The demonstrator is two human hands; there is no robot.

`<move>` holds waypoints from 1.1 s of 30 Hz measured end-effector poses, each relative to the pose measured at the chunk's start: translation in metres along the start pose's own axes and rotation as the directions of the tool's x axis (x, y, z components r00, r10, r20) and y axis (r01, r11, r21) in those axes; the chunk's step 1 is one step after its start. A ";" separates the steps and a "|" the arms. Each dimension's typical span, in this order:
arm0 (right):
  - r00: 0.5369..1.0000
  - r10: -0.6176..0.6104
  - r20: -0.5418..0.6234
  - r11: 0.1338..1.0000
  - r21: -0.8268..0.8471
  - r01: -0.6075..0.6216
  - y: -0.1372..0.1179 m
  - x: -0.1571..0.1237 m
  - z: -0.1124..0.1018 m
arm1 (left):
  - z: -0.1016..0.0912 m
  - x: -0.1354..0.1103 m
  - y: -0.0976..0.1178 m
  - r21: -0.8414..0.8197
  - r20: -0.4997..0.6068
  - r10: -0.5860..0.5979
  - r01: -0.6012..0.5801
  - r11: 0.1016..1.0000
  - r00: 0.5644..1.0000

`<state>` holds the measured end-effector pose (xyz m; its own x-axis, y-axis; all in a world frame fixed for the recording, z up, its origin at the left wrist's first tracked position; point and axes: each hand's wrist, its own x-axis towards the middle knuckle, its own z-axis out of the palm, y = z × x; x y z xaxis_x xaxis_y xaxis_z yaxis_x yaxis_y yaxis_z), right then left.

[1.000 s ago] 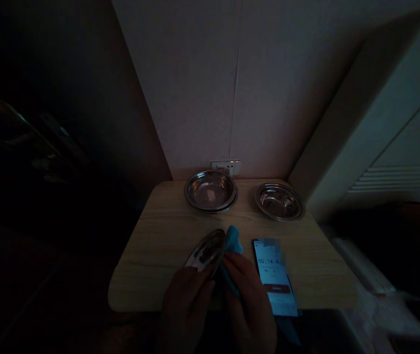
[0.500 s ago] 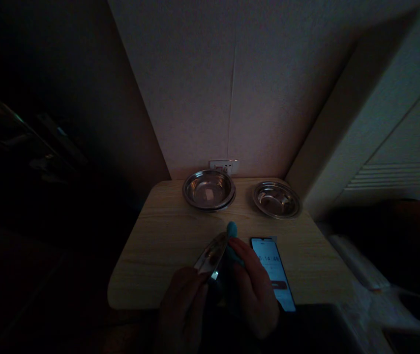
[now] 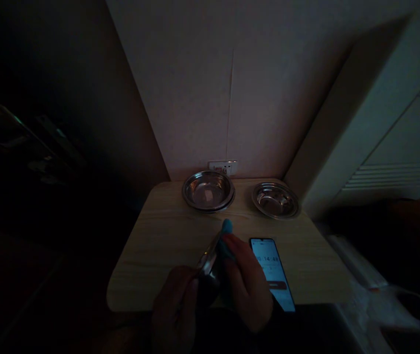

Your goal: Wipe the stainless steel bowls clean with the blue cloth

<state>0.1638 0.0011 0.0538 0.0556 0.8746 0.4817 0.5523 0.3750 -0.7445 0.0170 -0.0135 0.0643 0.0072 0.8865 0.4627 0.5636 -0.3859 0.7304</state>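
Observation:
The room is very dark. My left hand [image 3: 173,307] grips a steel bowl [image 3: 209,260] by its near rim and holds it tilted on edge above the front of a small wooden table [image 3: 158,246]. My right hand [image 3: 249,282] is closed on a blue cloth [image 3: 225,241] and presses it against the bowl's right side. Only the tip of the cloth shows above my fingers.
Two more steel bowls stand at the back of the table: one [image 3: 208,191] at the middle, one [image 3: 275,199] to the right. A lit phone [image 3: 272,270] lies flat just right of my hands. A wall socket [image 3: 224,167] sits behind the bowls.
The bowl in my left hand has turned from nearly face-up to steeply on edge. My right hand with the cloth has slid along it.

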 end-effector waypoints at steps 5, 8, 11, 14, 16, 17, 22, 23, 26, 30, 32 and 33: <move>0.974 -0.227 -0.029 0.968 -0.114 0.222 -0.017 -0.020 -0.002 | 0.000 -0.001 0.002 0.008 -0.021 0.024 -0.023 1.000 0.999; 0.991 -0.131 -0.016 0.990 -0.050 0.130 -0.006 -0.006 -0.004 | 0.001 -0.002 0.004 0.021 -0.038 0.007 -0.006 1.000 0.999; 0.998 0.059 -0.028 0.998 0.036 -0.058 0.008 0.008 -0.004 | 0.003 -0.003 0.003 0.025 -0.054 0.018 -0.017 1.000 0.998; 0.998 0.035 -0.049 0.999 -0.017 -0.036 0.003 0.000 -0.005 | 0.003 -0.005 -0.001 0.046 -0.041 0.011 -0.009 0.999 0.999; 0.993 -0.096 -0.068 0.991 -0.099 0.089 -0.009 -0.012 -0.006 | 0.003 -0.006 -0.004 0.058 -0.046 0.009 -0.006 0.998 0.999; 0.985 -0.159 -0.060 0.980 -0.127 0.151 -0.015 -0.016 -0.007 | 0.002 -0.006 -0.005 0.058 -0.043 0.000 0.003 0.998 0.999; 0.996 -0.076 -0.044 0.997 0.005 0.076 -0.010 -0.001 -0.009 | 0.000 -0.004 -0.001 -0.001 -0.031 -0.092 0.092 0.996 0.995; 0.999 0.011 -0.045 0.998 0.069 -0.007 -0.003 0.006 -0.008 | -0.001 -0.005 -0.001 0.001 -0.048 -0.108 0.108 0.994 0.993; 0.977 0.208 0.037 0.949 0.235 -0.211 0.016 0.021 -0.004 | 0.000 -0.008 -0.006 0.029 -0.101 -0.166 0.170 0.985 0.981; 0.969 0.243 0.043 0.913 0.328 -0.243 0.022 0.018 -0.001 | 0.003 -0.010 -0.016 -0.033 -0.156 -0.219 0.217 0.976 0.963; 0.976 0.217 -0.007 0.928 0.313 -0.204 0.019 0.012 0.000 | 0.004 -0.008 -0.017 -0.087 -0.171 -0.215 0.203 0.975 0.961; 0.980 0.198 -0.026 0.937 0.300 -0.181 0.016 0.009 0.000 | 0.005 -0.006 -0.017 -0.113 -0.168 -0.210 0.193 0.975 0.963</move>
<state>0.1730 0.0153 0.0461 0.1852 0.9231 0.3370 0.2576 0.2854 -0.9232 0.0120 -0.0108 0.0469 -0.2503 0.8919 0.3765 0.4570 -0.2340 0.8581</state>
